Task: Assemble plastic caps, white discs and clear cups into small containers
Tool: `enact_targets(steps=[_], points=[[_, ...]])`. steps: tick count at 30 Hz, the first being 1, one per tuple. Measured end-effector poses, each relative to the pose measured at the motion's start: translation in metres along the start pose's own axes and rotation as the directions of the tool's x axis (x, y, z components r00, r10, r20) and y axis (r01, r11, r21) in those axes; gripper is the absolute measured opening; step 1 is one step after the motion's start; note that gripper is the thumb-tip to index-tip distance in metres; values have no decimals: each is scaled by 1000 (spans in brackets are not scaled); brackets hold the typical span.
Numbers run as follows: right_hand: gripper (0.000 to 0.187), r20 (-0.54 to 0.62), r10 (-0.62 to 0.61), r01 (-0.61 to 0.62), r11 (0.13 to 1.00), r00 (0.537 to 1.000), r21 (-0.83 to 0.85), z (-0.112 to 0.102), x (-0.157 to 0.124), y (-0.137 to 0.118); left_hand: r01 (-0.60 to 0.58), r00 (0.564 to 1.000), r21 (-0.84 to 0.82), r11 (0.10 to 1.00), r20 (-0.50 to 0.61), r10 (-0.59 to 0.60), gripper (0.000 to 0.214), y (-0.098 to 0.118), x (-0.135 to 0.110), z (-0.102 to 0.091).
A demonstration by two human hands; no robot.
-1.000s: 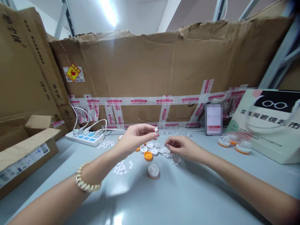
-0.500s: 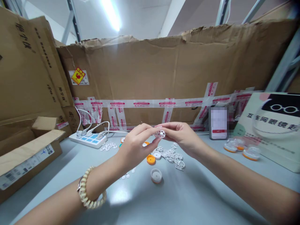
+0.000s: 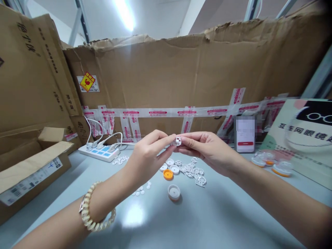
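My left hand (image 3: 149, 154) and my right hand (image 3: 204, 148) meet in the air above the grey table (image 3: 181, 221). Both pinch a small white spoked plastic ring (image 3: 177, 141) between their fingertips. Below them lies a heap of like white rings (image 3: 193, 172), white and orange caps (image 3: 168, 172), one upright cap (image 3: 174, 192) and several small white discs (image 3: 141, 190). A beaded bracelet (image 3: 94, 214) sits on my left wrist.
A taped cardboard wall (image 3: 181, 86) closes off the back. At the left stand an open carton (image 3: 28, 173) and a white power strip (image 3: 100, 152) with cables. At the right are a phone (image 3: 245, 135), a printed bag (image 3: 303, 135) and finished orange-based caps (image 3: 275, 166).
My right hand lifted a white ring off the pile and brought it up to my left hand, which held a tiny white piece. Both hands now pinch the ring together.
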State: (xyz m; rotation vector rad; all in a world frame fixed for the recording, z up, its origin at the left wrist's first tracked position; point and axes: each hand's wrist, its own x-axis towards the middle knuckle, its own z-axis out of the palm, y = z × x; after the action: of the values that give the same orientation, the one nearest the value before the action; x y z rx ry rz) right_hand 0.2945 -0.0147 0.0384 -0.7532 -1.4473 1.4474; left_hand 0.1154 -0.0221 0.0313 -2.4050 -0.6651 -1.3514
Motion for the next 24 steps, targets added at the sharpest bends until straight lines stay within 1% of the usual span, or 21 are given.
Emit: enact_targets(steps=[2, 7, 10, 13, 15, 17, 19, 20, 22, 24], points=[[27, 19, 0, 0, 1000, 1000, -16, -2, 0, 0, 12, 999, 17, 1000, 29, -13, 20, 0, 0, -1], [28, 34, 13, -9, 993, 999, -115, -4, -3, -2, -12, 999, 44, 999, 33, 11, 19, -1, 0, -1], [28, -4, 7, -7, 988, 1000, -154, -2, -3, 1, -1, 998, 37, 999, 65, -1, 17, 0, -1, 1], [26, -65, -23, 11, 985, 998, -172, 2, -2, 5, 47, 993, 27, 999, 109, -50, 15, 1, -3, 4], [25, -69, -40, 26, 981, 997, -191, 3, -1, 8, 72, 989, 9, 997, 126, -73, 14, 2, -4, 5], [24, -59, -58, 43, 974, 997, -222, 4, -1, 9, 72, 985, -15, 997, 155, -69, 14, 1, -2, 4], [22, -50, -78, 62, 961, 996, -268, 3, -3, 7, 65, 983, -25, 998, 175, -60, 18, 1, 3, -4], [22, -48, -89, 71, 951, 995, -300, 3, -4, 5, 63, 982, -23, 998, 180, -58, 23, 0, 7, -11], [21, -53, -135, 106, 922, 989, -372, 0, -9, -3, 48, 983, -4, 999, 177, -46, 35, -1, 17, -32], [19, -67, -224, 173, 883, 972, -436, -3, -15, -16, -1, 981, 0, 1000, 196, 1, 42, -2, 27, -61]])
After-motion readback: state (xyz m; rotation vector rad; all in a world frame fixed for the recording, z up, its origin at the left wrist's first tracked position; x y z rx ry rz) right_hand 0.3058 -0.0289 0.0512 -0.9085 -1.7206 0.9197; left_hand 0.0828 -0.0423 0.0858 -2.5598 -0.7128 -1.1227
